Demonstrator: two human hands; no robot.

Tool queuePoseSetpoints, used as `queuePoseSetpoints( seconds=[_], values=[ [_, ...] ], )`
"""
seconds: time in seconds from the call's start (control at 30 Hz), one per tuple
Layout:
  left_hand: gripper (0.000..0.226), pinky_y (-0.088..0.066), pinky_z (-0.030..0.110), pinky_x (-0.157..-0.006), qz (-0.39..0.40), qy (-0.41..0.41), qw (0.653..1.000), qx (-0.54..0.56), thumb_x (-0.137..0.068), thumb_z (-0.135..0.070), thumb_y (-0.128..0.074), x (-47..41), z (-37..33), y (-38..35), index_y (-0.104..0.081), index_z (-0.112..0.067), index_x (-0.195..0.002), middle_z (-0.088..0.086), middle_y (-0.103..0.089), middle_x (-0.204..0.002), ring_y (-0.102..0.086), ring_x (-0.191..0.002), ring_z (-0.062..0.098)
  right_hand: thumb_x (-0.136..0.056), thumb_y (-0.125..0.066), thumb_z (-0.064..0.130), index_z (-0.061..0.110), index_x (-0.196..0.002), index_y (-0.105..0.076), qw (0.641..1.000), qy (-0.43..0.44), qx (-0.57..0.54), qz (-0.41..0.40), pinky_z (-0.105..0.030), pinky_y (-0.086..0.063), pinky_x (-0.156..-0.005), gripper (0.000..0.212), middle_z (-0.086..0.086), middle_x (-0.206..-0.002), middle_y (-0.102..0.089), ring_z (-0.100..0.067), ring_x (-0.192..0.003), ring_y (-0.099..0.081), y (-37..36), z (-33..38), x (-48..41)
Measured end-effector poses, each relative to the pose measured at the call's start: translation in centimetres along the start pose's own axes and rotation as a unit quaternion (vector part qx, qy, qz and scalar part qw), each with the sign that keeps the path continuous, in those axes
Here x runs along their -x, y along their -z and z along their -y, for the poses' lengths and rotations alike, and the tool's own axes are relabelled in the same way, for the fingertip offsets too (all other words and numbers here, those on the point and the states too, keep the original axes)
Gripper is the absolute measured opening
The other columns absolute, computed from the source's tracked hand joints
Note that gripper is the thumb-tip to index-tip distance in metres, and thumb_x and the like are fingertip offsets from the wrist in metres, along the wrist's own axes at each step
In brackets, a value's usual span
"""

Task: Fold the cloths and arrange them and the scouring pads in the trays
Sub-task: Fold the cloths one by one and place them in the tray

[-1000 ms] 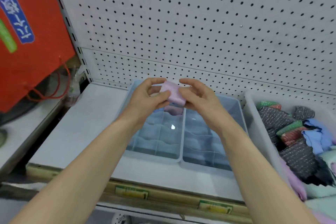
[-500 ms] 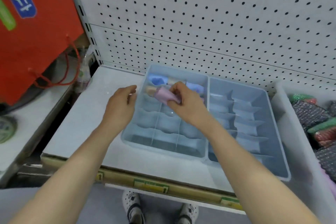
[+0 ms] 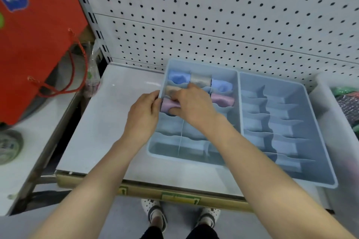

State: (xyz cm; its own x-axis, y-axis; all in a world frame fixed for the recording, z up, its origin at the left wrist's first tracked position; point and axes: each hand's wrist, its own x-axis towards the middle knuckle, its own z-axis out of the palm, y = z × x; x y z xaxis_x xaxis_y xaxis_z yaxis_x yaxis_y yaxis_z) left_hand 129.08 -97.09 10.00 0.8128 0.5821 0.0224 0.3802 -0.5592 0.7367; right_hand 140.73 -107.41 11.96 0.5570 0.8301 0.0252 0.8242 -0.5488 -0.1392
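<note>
The right hand [image 3: 194, 105] curls over a folded lilac cloth [image 3: 167, 105] and pinches it down into a compartment along the left side of the left tray [image 3: 184, 158], mid-frame. The left hand [image 3: 143, 111] curls at that tray's outer wall, beside the cloth's end. I cannot tell whether it grips the wall or the cloth. This looks like the seating step. The next move calls for letting go without the fold springing open, then reaching to the bin [image 3: 330, 126] at the right edge.
</note>
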Motion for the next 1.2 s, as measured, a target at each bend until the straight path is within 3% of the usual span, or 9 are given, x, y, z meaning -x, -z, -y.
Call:
queuePoseSetpoints(
  seconds=[0.23,0.37,0.47,0.63,0.73,0.93,1.03,1.1,1.2],
  values=[
    [0.032,-0.038,0.027,-0.084,0.012,-0.007,1.000,-0.021,-0.101,-0.018,-0.041,-0.1,0.3,0.0,-0.061,-0.021,-0.126,0.006,-0.063,-0.115,-0.056,-0.106,0.022,-0.084,-0.062,0.031,0.022,-0.099,-0.062,0.992,-0.027,-0.120,0.020,-0.034,-0.036,-0.055,0.017,0.002,-0.072,-0.057,-0.025,-0.076,-0.055,0.3,-0.2,1.1],
    [0.036,-0.039,0.033,-0.090,0.003,-0.023,0.996,-0.088,-0.100,-0.014,-0.041,-0.1,-0.4,0.0,-0.055,-0.014,-0.133,0.012,-0.056,-0.128,-0.052,-0.116,0.029,-0.092,-0.060,0.032,0.025,-0.108,-0.070,0.982,-0.098,-0.164,-0.002,-0.038,-0.051,-0.076,0.020,-0.002,-0.078,-0.067,-0.024,-0.080,-0.059,3.3,-2.6,5.6],
    [0.044,-0.041,0.036,-0.096,-0.009,-0.078,0.988,-0.135,-0.091,0.001,-0.052,0.1,-2.1,0.0,-0.056,-0.010,-0.133,0.014,-0.050,-0.137,-0.049,-0.123,0.034,-0.092,-0.062,0.030,0.030,-0.113,-0.071,0.969,-0.154,-0.174,-0.088,-0.036,-0.052,-0.080,0.023,0.003,-0.092,-0.075,-0.018,-0.085,-0.066,5.7,-6.1,11.2],
    [0.037,-0.046,0.046,-0.090,0.012,-0.188,0.970,-0.150,-0.084,0.003,-0.061,1.5,-10.0,-5.4,-0.070,-0.016,-0.115,0.012,-0.064,-0.121,-0.055,-0.109,0.039,-0.091,-0.064,0.023,0.026,-0.110,-0.074,0.923,-0.280,-0.180,-0.194,-0.018,-0.048,-0.079,0.021,0.011,-0.097,-0.075,-0.003,-0.078,-0.064,11.1,-15.4,22.6],
    [0.031,-0.045,0.037,-0.087,0.051,-0.249,0.965,-0.062,-0.087,-0.002,-0.063,3.9,-17.4,-11.3,-0.071,-0.017,-0.112,0.005,-0.064,-0.117,-0.058,-0.107,0.031,-0.089,-0.066,0.018,0.025,-0.106,-0.074,0.900,-0.336,-0.163,-0.225,-0.031,-0.053,-0.080,0.021,0.006,-0.095,-0.075,-0.011,-0.081,-0.068,13.4,-22.4,28.5],
    [0.028,-0.039,0.026,-0.097,0.131,-0.403,0.906,-0.013,-0.096,-0.020,-0.058,8.1,-26.9,-21.4,-0.066,-0.019,-0.122,-0.001,-0.059,-0.128,-0.053,-0.117,0.018,-0.087,-0.067,0.013,0.019,-0.102,-0.076,0.916,-0.380,-0.111,-0.067,-0.023,-0.043,-0.074,0.018,-0.003,-0.098,-0.075,-0.018,-0.087,-0.067,15.1,-31.0,33.9],
    [0.029,-0.041,0.029,-0.102,0.131,-0.406,0.904,-0.025,-0.100,-0.025,-0.049,9.3,-28.1,-23.7,-0.066,-0.015,-0.120,0.001,-0.060,-0.127,-0.053,-0.117,0.018,-0.086,-0.072,0.034,0.021,-0.109,-0.072,0.935,-0.303,-0.180,0.038,-0.026,-0.049,-0.084,0.026,0.003,-0.098,-0.074,-0.011,-0.087,-0.065,13.8,-30.6,32.6],
    [0.032,-0.034,0.018,-0.102,0.124,-0.373,0.919,-0.016,-0.101,-0.026,-0.045,9.7,-28.3,-23.9,-0.065,-0.015,-0.124,-0.002,-0.059,-0.130,-0.051,-0.121,0.012,-0.082,-0.073,0.044,0.025,-0.115,-0.068,0.946,-0.240,-0.185,0.118,-0.028,-0.049,-0.080,0.039,0.011,-0.087,-0.067,-0.008,-0.081,-0.061,12.7,-29.9,31.2],
    [0.033,-0.026,0.010,-0.103,0.154,-0.336,0.929,0.006,-0.101,-0.019,-0.049,10.0,-28.6,-23.4,-0.059,-0.017,-0.133,-0.003,-0.056,-0.138,-0.045,-0.131,0.009,-0.078,-0.077,0.037,0.023,-0.093,-0.067,0.961,-0.159,-0.142,0.176,-0.030,-0.042,-0.065,0.023,0.008,-0.074,-0.057,-0.014,-0.072,-0.056,12.7,-29.8,29.7]
  ],
)
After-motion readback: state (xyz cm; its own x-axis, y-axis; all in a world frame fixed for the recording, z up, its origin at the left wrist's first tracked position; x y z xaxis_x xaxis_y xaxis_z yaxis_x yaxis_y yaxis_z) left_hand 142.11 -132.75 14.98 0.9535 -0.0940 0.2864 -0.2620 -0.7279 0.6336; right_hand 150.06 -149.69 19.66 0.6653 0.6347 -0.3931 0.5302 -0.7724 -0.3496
